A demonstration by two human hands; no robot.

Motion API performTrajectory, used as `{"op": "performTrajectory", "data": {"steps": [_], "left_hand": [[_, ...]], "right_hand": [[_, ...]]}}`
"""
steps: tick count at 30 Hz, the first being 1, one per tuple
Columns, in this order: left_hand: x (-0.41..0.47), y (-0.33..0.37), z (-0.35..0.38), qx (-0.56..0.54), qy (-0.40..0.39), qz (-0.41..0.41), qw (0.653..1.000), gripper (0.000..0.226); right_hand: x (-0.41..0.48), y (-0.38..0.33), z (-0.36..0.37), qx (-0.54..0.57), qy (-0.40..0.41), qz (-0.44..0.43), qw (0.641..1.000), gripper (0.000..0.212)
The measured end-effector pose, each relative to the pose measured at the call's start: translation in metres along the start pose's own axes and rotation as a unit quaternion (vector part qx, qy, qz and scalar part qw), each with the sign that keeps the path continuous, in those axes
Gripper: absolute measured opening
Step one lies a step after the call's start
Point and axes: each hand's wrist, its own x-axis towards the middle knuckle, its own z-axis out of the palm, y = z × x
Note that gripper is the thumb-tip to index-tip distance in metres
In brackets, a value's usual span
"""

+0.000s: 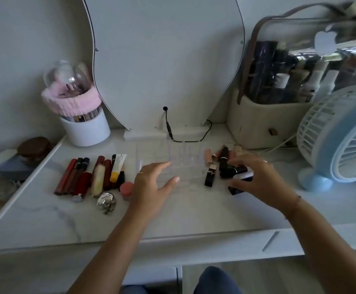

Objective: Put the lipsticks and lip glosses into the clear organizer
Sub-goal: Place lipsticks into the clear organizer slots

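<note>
Right hand (257, 177): the fingers are curling over, and the thumb is crossing, a dark lipstick (243, 176). It appears to be pinching it, though blur is softening the edges. The tube's long axis is slanting from far-right down to near-left, closer to lying than standing.

The organizer (183, 160) is sitting just to the left of that grip, at table (194, 213) centre, with its slots opening upward. Judgement: the move is depending on carrying the tube leftward and bringing it upright over a slot. The right hand is the one holding the tube, so it is the likely one to do this.

Left hand (153, 183): the fingers are spreading straight and gripping nothing. They are lying over the organizer's near-left corner, perhaps steadying it; contact is unclear.

Pile (223, 160): more lipsticks are lying jumbled between the organizer and the right hand, black, pink and reddish, pointing various ways. One black lipstick with a gold band (210, 175) is lying just beside the organizer's right edge.

Glosses (83, 177): they are lying in a side-by-side row well to the left, mostly dark red, with one white-and-yellow tube among them.

No tube is showing in the organizer's slots.
</note>
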Motion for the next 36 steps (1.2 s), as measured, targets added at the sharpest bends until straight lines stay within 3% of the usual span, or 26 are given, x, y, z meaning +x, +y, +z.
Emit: {"op": "performTrajectory", "data": {"steps": [8, 19, 25, 30, 36], "left_hand": [[0.001, -0.002, 0.001, 0.022, 0.007, 0.000, 1.000, 0.035], [0.000, 0.001, 0.001, 0.028, 0.007, -0.014, 0.999, 0.031], [0.001, 0.003, -0.003, 0.007, 0.012, -0.034, 0.999, 0.032], [0.014, 0.009, -0.008, -0.003, 0.016, -0.028, 0.999, 0.031], [0.063, 0.011, -0.019, -0.090, 0.013, -0.061, 0.994, 0.034]], "right_hand": [[-0.023, 0.038, -0.006, 0.000, 0.036, 0.042, 0.998, 0.033], [-0.029, 0.039, -0.009, 0.036, -0.012, 0.051, 0.998, 0.028], [-0.011, 0.003, -0.019, 0.144, 0.031, 0.024, 0.989, 0.018], [0.040, -0.045, -0.012, 0.265, 0.095, -0.005, 0.959, 0.022], [0.104, -0.089, 0.007, 0.253, 0.095, -0.055, 0.961, 0.029]]}}
